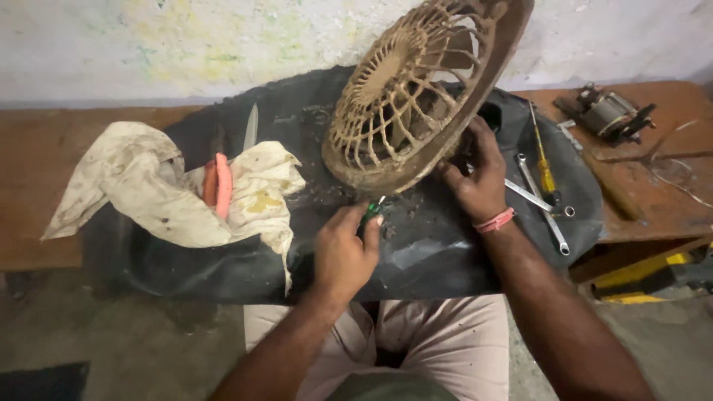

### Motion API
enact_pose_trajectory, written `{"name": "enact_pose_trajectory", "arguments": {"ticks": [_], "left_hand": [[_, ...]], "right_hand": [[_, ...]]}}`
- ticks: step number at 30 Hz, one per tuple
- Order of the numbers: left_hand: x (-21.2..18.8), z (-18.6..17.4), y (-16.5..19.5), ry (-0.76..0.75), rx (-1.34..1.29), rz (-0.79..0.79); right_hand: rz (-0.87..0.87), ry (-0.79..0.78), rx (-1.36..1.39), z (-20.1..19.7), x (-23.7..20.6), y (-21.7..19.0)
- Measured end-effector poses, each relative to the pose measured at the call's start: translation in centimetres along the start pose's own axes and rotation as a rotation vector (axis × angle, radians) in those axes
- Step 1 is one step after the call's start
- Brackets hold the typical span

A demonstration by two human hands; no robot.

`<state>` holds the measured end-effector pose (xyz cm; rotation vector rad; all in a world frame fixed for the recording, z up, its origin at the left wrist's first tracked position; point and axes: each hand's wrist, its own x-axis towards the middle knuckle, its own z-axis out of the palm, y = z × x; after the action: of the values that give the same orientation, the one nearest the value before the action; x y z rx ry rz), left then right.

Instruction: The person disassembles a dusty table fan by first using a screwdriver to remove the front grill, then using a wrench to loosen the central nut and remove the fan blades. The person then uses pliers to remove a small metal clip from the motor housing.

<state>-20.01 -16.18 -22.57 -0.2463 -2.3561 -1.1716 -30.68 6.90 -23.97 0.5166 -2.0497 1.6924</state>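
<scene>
Dust-brown and caked with grime, a round plastic fan guard (416,89) stands tilted on its lower rim on a black rubber sheet (445,252) spread over a wooden bench (44,163), its upper edge leaning back toward the pale wall. It looks light for its size and fairly stiff at the solid outer band, but the thin radial ribs would likely flex or snap under a squeeze, and the dirt coating may make it slick; the rim is the safest place to take hold.

From the head camera, the right hand (475,174) does just that: its fingers (484,141) are curled around the lower right edge of the guard, steadying it upright. The left hand (343,249) is clenched around a green-handled screwdriver (371,212), whose tip points up at the bottom of the rim, very near it; whether it touches cannot be told.

A stained white rag (148,186) lies on the left of the sheet with orange-handled pliers (218,184) on it. To the right lie spanners (546,208) and a yellow-handled screwdriver (544,167), and farther off on the bench a small electric motor (610,111).
</scene>
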Motion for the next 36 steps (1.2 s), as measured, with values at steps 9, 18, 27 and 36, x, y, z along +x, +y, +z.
{"name": "enact_pose_trajectory", "arguments": {"ticks": [9, 18, 27, 36], "left_hand": [[3.6, -2.8, 3.3, -0.178, 0.015, -0.002], [8.7, -1.9, 4.9, -0.382, -0.103, -0.594], [6.1, 1.6, 4.7, -0.166, -0.008, -0.233], [5.3, 4.2, 4.3, -0.203, 0.401, -0.140]], "right_hand": [[-0.047, 0.007, -0.083, -0.4, 0.7, -1.0], [-0.153, 0.004, -0.183, -1.3, 3.6, -1.9], [0.021, -0.017, -0.048, -2.6, 3.6, -1.3], [-0.108, -0.033, -0.052, -3.9, 4.3, 0.7]]}}
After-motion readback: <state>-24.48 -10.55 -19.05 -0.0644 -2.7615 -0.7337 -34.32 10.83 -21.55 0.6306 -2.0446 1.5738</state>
